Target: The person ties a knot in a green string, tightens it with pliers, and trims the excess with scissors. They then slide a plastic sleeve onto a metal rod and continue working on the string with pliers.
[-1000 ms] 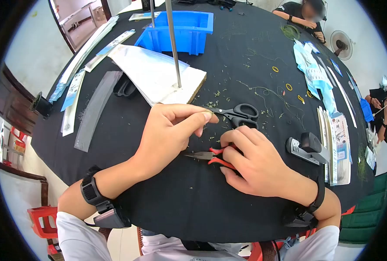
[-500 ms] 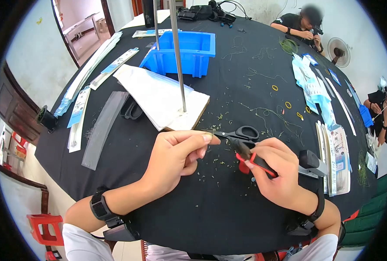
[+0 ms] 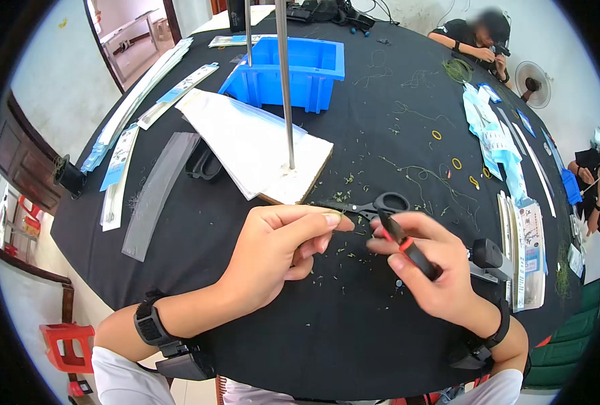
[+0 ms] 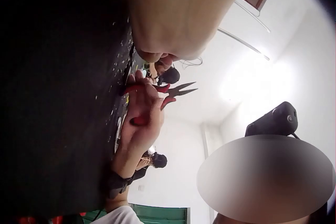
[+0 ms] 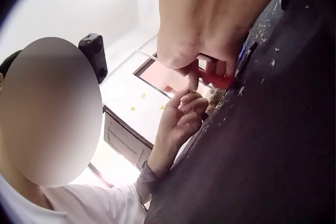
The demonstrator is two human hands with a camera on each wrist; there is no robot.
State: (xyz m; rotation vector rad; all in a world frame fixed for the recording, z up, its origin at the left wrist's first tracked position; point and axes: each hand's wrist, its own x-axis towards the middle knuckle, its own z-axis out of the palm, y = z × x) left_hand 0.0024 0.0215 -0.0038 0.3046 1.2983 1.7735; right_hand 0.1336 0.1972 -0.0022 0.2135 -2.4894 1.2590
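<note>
In the head view the left hand (image 3: 273, 253) pinches something tiny and greenish between thumb and forefinger, its detail too small to tell. Close by on the right, the right hand (image 3: 435, 263) grips red-and-black pliers (image 3: 418, 256), their nose tilted up toward the upper left. The left wrist view shows the pliers' jaws (image 4: 181, 89) parted, with the right hand (image 4: 144, 113) around the red handles. Black scissors (image 3: 381, 204) lie on the dark cloth just beyond both hands. In the right wrist view the left hand (image 5: 181, 116) has its fingertips near the right hand's fingers.
A white board (image 3: 307, 169) with metal rods (image 3: 286, 101) stands beyond the left hand, before a blue bin (image 3: 300, 74). A stapler (image 3: 489, 260) and packets (image 3: 526, 250) lie at right. Green scraps, threads and yellow bands (image 3: 456, 163) dot the cloth. Two other people sit farther off.
The right hand has lifted the pliers off the cloth and turned them from lying flat to nose up. The left hand keeps its pinch beside the scissors.
</note>
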